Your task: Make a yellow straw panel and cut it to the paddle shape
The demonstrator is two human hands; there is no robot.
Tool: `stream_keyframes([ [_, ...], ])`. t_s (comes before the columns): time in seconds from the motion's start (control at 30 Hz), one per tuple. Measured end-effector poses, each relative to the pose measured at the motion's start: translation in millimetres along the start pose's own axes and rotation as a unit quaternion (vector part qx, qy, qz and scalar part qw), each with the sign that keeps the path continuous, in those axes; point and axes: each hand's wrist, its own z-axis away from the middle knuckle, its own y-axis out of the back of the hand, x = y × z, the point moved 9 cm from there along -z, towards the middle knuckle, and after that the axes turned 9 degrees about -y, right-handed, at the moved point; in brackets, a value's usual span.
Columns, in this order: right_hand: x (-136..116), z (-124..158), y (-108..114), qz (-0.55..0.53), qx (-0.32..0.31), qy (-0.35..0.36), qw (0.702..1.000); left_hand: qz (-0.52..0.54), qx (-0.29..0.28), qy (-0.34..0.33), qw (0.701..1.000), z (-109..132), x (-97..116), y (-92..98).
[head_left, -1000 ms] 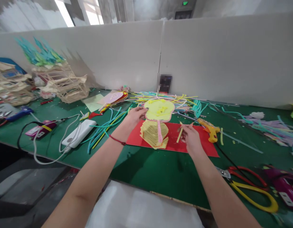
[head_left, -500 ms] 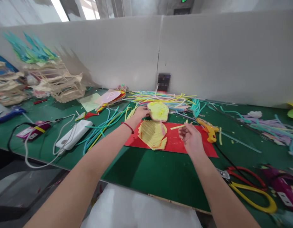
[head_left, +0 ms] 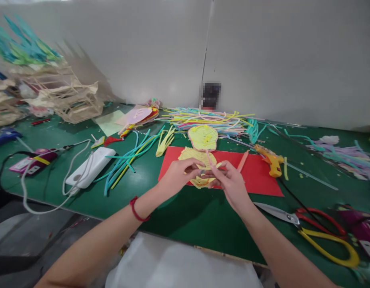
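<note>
My left hand (head_left: 183, 174) and my right hand (head_left: 233, 182) meet over the lower yellow ribbed craft piece (head_left: 187, 154), fingertips almost touching. Both are closed in a pinch on a short yellow pipe cleaner piece (head_left: 208, 173), partly covered by the fingers. Just beyond them lies a round yellow craft piece (head_left: 203, 138) with a pink edge. A pink strip (head_left: 211, 157) runs down from it over the lower piece. Beneath my hands is a red sheet (head_left: 263, 182), with another pink strip (head_left: 243, 161) on its right part.
A yellow hot glue gun (head_left: 273, 164) rests at the red sheet's right corner. Scissors (head_left: 293, 219) lie near my right forearm. Colourful pipe cleaners (head_left: 199, 120) are heaped at the back. A white power bank-like box (head_left: 91, 168) with cables is on the left.
My left hand has left the round yellow piece and come down toward me. My right hand has moved left to meet it, bringing the yellow piece along. The view has tilted down.
</note>
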Motion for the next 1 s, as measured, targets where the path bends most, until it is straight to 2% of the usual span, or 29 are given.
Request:
stream_keyframes([
  [0.07,3.0,2.1,-2.7,0.067,0.007,0.014,0.998,-0.013,-0.005,0.01,1.0,5.8,-4.8,5.1],
  [0.13,-3.3,7.2,0.1,0.193,0.048,0.069,0.978,-0.033,-0.002,0.014,0.999,9.6,-11.5,15.4],
  [0.17,-9.0,11.8,-0.5,0.274,0.069,0.113,0.952,-0.04,0.002,0.017,0.999,11.5,-16.0,21.7],
  [0.23,-16.1,23.8,-11.9,0.434,0.083,0.208,0.873,-0.045,0.012,0.025,0.999,16.7,-26.7,34.5],
  [0.33,-4.8,38.3,-37.9,0.59,0.04,0.299,0.749,-0.059,-0.001,0.032,0.998,27.4,-41.9,44.4],
  [0.37,0.8,40.2,-43.3,0.618,0.029,0.311,0.721,-0.071,-0.014,0.029,0.997,31.1,-45.2,44.5],
  [0.43,8.7,40.0,-48.5,0.65,0.018,0.319,0.689,-0.089,-0.036,0.022,0.995,37.5,-49.5,42.2],
  [0.63,5.0,30.7,-41.1,0.659,0.0,0.331,0.676,-0.136,-0.087,-0.012,0.987,41.1,-48.1,30.5],
  [0.73,2.9,27.0,-34.7,0.655,-0.021,0.331,0.679,-0.161,-0.108,-0.022,0.981,38.8,-47.9,26.3],
  [0.87,-0.1,20.9,-23.8,0.647,-0.015,0.338,0.683,-0.172,-0.117,-0.034,0.978,36.1,-46.0,22.0],
  [0.93,-0.3,19.6,-21.9,0.649,-0.029,0.358,0.671,-0.174,-0.121,-0.045,0.976,35.0,-44.1,20.0],
  [1.0,0.0,19.5,-20.9,0.657,-0.052,0.385,0.646,-0.177,-0.128,-0.053,0.974,34.3,-43.3,18.2],
])
